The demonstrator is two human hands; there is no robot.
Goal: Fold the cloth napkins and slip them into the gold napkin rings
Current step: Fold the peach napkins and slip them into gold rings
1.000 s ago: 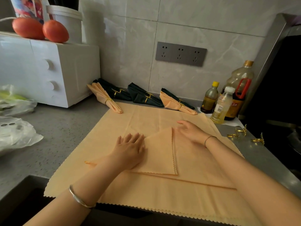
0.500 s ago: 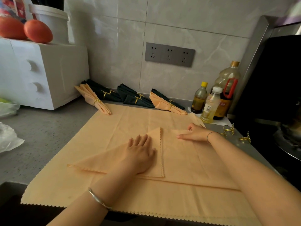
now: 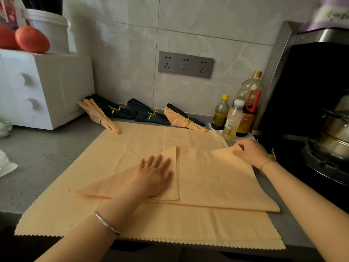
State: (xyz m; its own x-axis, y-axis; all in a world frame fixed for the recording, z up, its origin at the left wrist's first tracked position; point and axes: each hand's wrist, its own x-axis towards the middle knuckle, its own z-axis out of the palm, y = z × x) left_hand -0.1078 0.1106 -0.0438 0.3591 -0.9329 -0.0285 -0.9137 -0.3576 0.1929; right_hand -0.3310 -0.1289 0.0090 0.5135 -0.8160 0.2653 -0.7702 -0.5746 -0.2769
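Right hand [image 3: 249, 152]: shifted outward from the cloth's middle to its right corner, where the fingers now pinch the scalloped edge.
Left hand [image 3: 154, 176]: unchanged, fingers spread flat and pressing the folded flap.
Peach napkin [image 3: 217, 182]: lies on the surface [image 3: 47, 157], atop a second spread peach cloth [image 3: 170, 224].
Hidden: gold napkin ring [image 3: 272, 155] sits mostly behind the right wrist.
Axis: long folded edge runs left-right; flap tip points toward the wall.

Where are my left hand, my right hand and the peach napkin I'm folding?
left hand [image 3: 154, 176]: head view, back of the hand.
right hand [image 3: 249, 152]: head view, back of the hand.
peach napkin [image 3: 217, 176]: head view, bare folded layer between both hands.
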